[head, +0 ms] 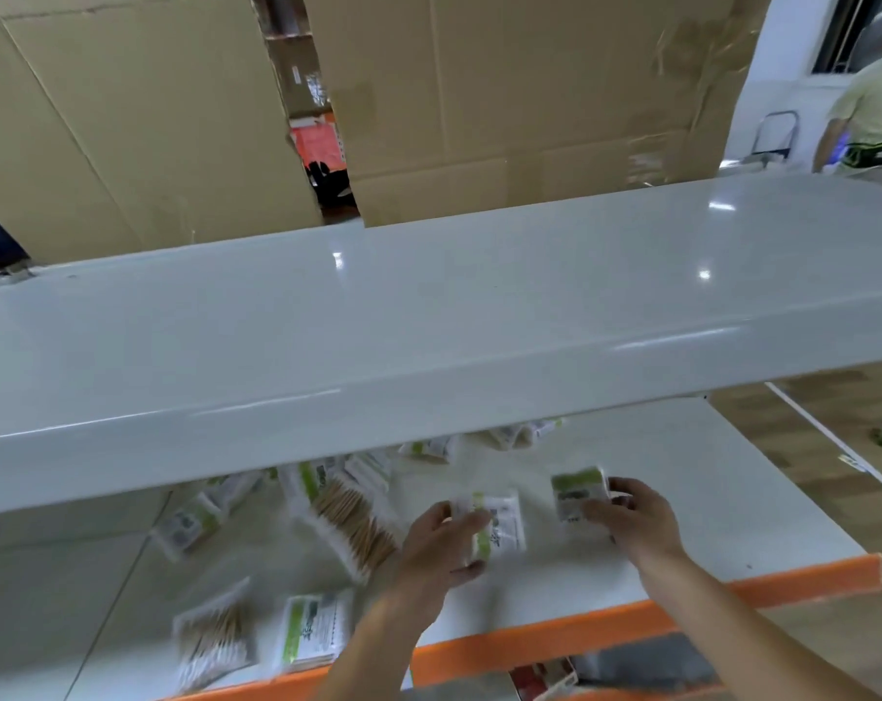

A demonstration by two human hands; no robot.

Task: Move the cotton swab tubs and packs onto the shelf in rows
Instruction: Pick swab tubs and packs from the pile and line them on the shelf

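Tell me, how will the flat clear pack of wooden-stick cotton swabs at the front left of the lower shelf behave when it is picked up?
The flat clear pack of wooden-stick cotton swabs probably feels light, holding only thin sticks. Its film wrap looks glossy, so it may be slippery and flex a little. Lying flat on the white lower shelf, it is unlikely to roll.

The upper shelf [428, 316] across the middle of the frame looks like painted metal, smooth and glossy, with bright glints of light. The lower shelf [681, 498] is a smooth, duller white with an orange edge strip [631, 617]. The packs [497, 523] lying on it are shiny clear plastic film over pale wooden sticks [350, 518]. Behind, matt brown cardboard [530, 93] carries creased glossy tape. At right, the floor [808, 437] looks like wood.
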